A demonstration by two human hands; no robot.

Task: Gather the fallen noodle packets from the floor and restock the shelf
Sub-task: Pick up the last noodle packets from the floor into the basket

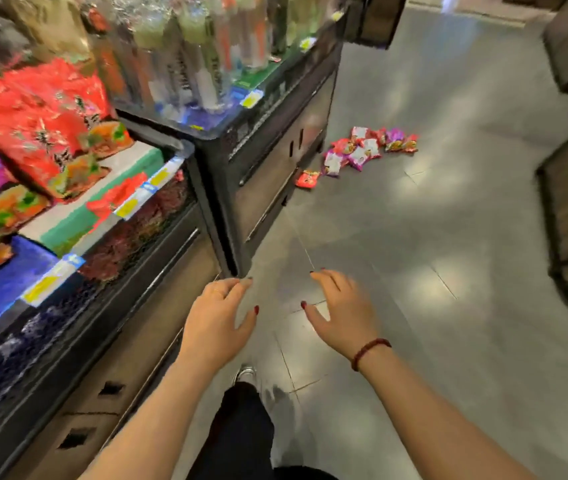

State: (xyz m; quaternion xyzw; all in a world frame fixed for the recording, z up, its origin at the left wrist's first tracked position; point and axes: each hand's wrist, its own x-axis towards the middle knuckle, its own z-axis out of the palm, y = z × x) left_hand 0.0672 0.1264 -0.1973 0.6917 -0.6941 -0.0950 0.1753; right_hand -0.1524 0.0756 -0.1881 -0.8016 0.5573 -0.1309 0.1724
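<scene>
Reaching forward, your left hand point(218, 313) and right hand point(339, 311) both hang empty, fingers loosely spread. Fallen noodle packets point(365, 150) lie heaped on the floor point(448, 237) well ahead, beside the shelf point(158, 220) base.

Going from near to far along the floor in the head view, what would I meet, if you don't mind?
The person's shoe → lone red noodle packet beside the cabinet base → heap of red and purple noodle packets.
</scene>
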